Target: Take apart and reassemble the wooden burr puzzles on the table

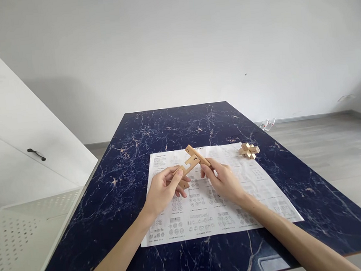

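Left hand, centre of frame: thumb and fingers pinched firmly on a notched wooden block marked 3. A second block, marked 1, sits among the lower fingers; how securely it is held cannot be determined. Right hand, right of centre: thumb and fingertips closed on the near end of a block marked 2. Blocks 2 and 3 cross in view; contact between them cannot be confirmed. All three are above the printed sheet.

Risks, as judged: block 1 could slip and drop if the left fingers loosen while minding block 3. Block 2, gripped at one end only, could pivot if knocked. Forcing the notch at an angle could jam or chip the wood. A forearm dragging across the sheet could crease or shift it.

Edges: a cluster of joined blocks rests at the sheet's upper right corner, near the table's right edge; an outward sweep of the right hand could push it off. More room for moving lies upward and leftward, where the dark tabletop extends beyond the sheet.
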The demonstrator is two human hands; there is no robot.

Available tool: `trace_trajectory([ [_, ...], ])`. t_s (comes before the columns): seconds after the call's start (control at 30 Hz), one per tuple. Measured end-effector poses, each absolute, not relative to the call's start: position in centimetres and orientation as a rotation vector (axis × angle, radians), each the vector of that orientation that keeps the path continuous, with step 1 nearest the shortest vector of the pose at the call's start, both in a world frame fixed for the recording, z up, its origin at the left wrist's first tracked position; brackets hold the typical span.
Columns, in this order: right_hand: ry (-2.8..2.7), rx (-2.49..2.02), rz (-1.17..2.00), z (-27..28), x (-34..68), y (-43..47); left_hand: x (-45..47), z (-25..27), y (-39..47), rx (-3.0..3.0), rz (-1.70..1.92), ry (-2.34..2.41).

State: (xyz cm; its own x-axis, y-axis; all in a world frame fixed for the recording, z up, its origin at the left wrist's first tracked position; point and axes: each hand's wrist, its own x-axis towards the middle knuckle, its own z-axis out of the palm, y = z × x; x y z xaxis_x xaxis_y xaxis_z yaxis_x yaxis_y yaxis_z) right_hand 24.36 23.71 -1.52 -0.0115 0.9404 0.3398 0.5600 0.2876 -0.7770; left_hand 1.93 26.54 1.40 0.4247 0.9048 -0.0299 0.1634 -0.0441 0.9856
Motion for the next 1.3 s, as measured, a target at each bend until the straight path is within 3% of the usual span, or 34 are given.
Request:
trace_trajectory([
  [0.7, -1.925, -1.265, 0.037, -3.1, 25.0, 24.2, 2.0, 1.6, 26.5, 1.451, 0.77, 0.962],
  [1.3, -1.98, -1.24, -0.016, -3.3, 25.1, 24.1, 2.0, 1.3, 26.5, 1.42, 0.802, 0.903],
])
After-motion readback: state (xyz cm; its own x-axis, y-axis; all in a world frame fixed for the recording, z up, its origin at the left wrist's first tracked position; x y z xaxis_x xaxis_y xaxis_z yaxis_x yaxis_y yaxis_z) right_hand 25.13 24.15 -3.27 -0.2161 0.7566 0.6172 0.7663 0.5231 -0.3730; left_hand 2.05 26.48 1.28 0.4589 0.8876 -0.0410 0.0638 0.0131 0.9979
